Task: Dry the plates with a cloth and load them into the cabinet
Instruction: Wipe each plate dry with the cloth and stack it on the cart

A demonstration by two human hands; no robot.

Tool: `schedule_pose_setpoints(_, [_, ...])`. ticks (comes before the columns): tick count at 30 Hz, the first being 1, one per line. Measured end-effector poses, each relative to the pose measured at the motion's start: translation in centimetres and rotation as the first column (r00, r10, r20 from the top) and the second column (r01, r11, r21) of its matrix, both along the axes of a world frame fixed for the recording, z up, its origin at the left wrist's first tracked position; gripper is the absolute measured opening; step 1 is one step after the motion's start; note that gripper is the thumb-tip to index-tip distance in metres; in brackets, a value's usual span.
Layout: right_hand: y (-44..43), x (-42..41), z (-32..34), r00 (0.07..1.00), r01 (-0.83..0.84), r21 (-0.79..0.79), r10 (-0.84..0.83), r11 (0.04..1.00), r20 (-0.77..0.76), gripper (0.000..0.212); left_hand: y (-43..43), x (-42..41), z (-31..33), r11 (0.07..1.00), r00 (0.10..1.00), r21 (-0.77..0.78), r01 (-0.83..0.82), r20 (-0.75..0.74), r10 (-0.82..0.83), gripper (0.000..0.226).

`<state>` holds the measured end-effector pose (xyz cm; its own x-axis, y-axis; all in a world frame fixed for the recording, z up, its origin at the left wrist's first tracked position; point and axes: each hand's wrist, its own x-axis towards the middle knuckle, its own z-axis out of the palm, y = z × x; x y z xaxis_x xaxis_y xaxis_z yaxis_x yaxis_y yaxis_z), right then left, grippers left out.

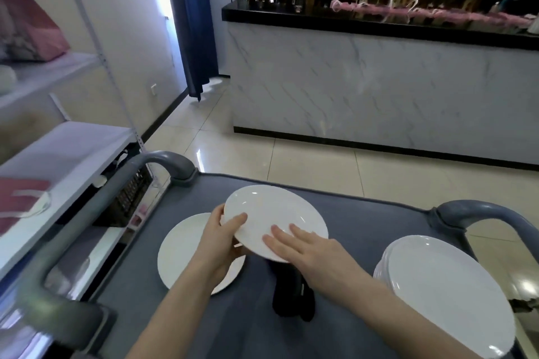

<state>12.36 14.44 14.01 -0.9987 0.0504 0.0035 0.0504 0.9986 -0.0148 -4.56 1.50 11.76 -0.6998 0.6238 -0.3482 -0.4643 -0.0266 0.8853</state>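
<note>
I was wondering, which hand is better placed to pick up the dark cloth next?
Probably the right hand: it rests flat on the held plate, just above the cloth, while the left hand grips the plate's rim.

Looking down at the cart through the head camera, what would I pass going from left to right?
White shelves → single plate lying flat on the cart → raised plate → stack of plates. The dark cloth lies below the raised plate, so its place is unclear.
</note>
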Motion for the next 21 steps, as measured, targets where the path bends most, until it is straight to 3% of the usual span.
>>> schedule_pose_setpoints(2, [0.1, -1.3, -1.1, 0.998, -0.030, -0.041, 0.028, 0.999, -0.048, 0.078, -1.1, -0.7, -0.8, 0.998, 0.998, 0.036, -0.053, 0.032, 0.052, 0.025])
schedule_pose_setpoints(4, [0.5, -2.5, -2.6, 0.999, -0.019, -0.188, 0.025, 0.982, 0.027, 0.074, -2.4, -1.6, -1.6, 0.992, 0.992, 0.048, -0.118, 0.041, 0.116, 0.024])
schedule_pose_setpoints(6, [1.3, -3.5, -3.2, 0.996, 0.066, -0.372, -0.040, 0.926, 0.077, 0.083, -3.7, -2.6, -2.5, 0.983, 0.984, 0.056, -0.173, 0.052, 0.170, 0.024])
schedule_pose_setpoints(7, [1.5, -4.3, -3.1, 0.993, 0.118, -0.526, -0.085, 0.842, 0.087, 0.087, -4.6, -3.2, -2.9, 0.980, 0.980, 0.058, -0.191, 0.059, 0.188, 0.025])
schedule_pose_setpoints(9, [1.8, -5.1, -3.0, 0.978, 0.189, -0.821, -0.179, 0.539, 0.108, 0.087, -5.9, -3.9, -3.6, 0.976, 0.977, 0.062, -0.207, 0.069, 0.203, 0.027])
schedule_pose_setpoints(11, [1.6, -6.7, -4.0, 0.964, 0.186, -0.947, -0.237, 0.262, 0.123, 0.076, -7.1, -4.7, -4.5, 0.974, 0.974, 0.053, -0.219, 0.067, 0.215, 0.029])
schedule_pose_setpoints(13, [0.6, -8.8, -5.5, 0.886, 0.241, -0.964, -0.431, 0.114, 0.170, 0.066, -7.9, -5.4, -5.2, 0.975, 0.974, 0.033, -0.222, 0.064, 0.219, 0.031])
schedule_pose_setpoints(16, [-0.9, -11.4, -8.0, 0.697, 0.380, -0.924, -0.667, 0.034, 0.263, 0.061, -8.6, -6.5, -6.3, 0.976, 0.977, -0.028, -0.214, 0.006, 0.214, 0.033])
schedule_pose_setpoints(21, [-2.9, -13.8, -10.1, 0.661, 0.474, -0.878, -0.684, 0.060, 0.310, 0.053, -9.2, -8.6, -7.8, 0.930, 0.937, -0.260, -0.262, -0.300, 0.180, 0.034])
